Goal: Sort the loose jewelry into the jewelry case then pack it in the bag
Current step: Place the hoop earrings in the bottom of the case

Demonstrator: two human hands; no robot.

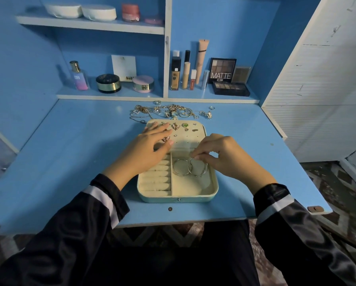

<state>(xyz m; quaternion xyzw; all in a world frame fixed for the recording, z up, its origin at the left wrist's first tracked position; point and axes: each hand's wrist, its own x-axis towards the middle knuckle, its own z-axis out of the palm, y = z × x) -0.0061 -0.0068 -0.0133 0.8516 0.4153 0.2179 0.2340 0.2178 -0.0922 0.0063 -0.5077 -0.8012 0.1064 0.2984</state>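
Note:
An open cream jewelry case (179, 198) lies in the middle of the blue desk. Its lid panel (190, 139) holds several earrings. My left hand (148, 149) rests flat with straight fingers on the lid's left part. My right hand (218, 157) pinches the top of a silver hoop (197, 168) standing in the case's right compartment. A second silver hoop (180, 167) lies beside it, overlapping. The ring rolls (155, 176) fill the left compartment. A pile of loose jewelry (169, 111), chains and rings, lies behind the case. No bag is in view.
Cosmetics stand on the back shelf: a perfume bottle (78, 76), round jars (108, 83), tubes (186, 75) and eyeshadow palettes (230, 88). The desk (69, 162) has its front edge near my lap. A white louvred panel (321, 79) stands on the right.

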